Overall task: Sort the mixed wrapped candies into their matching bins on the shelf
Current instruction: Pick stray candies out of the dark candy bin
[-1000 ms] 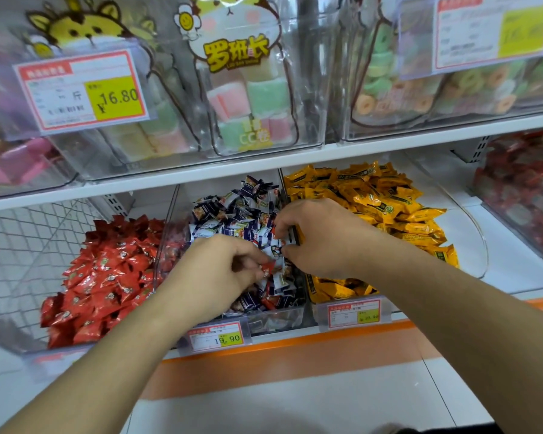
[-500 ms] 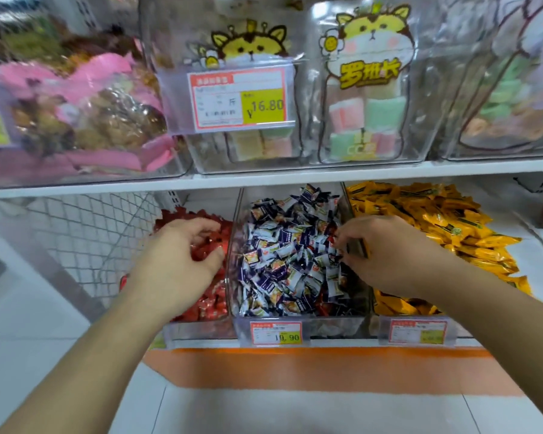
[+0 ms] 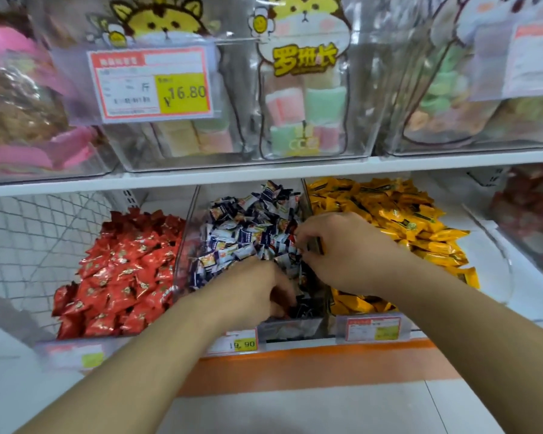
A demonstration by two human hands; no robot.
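White store shelving [image 3: 264,175] filled the view, two tiers w/ clear bins and an orange strip [image 3: 326,364] along the lower edge. Upper tier held big clear tubs [image 3: 232,145] w/ cartoon-cat packs of pastel sweets, plus a price tag [image 3: 152,84] reading 16.80. Wire mesh [image 3: 29,239] sat at far left of the lower tier.

Lower tier, L to R: red candies [image 3: 119,277] piled in the left bin, navy-and-white candies [image 3: 248,227] in the middle bin [image 3: 185,245], yellow candies [image 3: 398,214] in the right bin. A further bin of reddish sweets [image 3: 533,214] stood at far right, blurred. Small tag [image 3: 242,343] under the middle bin read 19.90; another tag [image 3: 373,328] under the yellow bin was unreadable.

Both forearms reached into the middle bin. Left hand [image 3: 251,292] was down in the front of the navy pile, fingers curled into the wrappers; couldn't tell if it actually gripped one. Right hand [image 3: 342,245] sat at the divider between middle and yellow bins, fingertips [image 3: 300,238] pinched together on a small wrapper w/ a bit of red showing, at the right edge of the navy pile. Hands were near each other, not touching.
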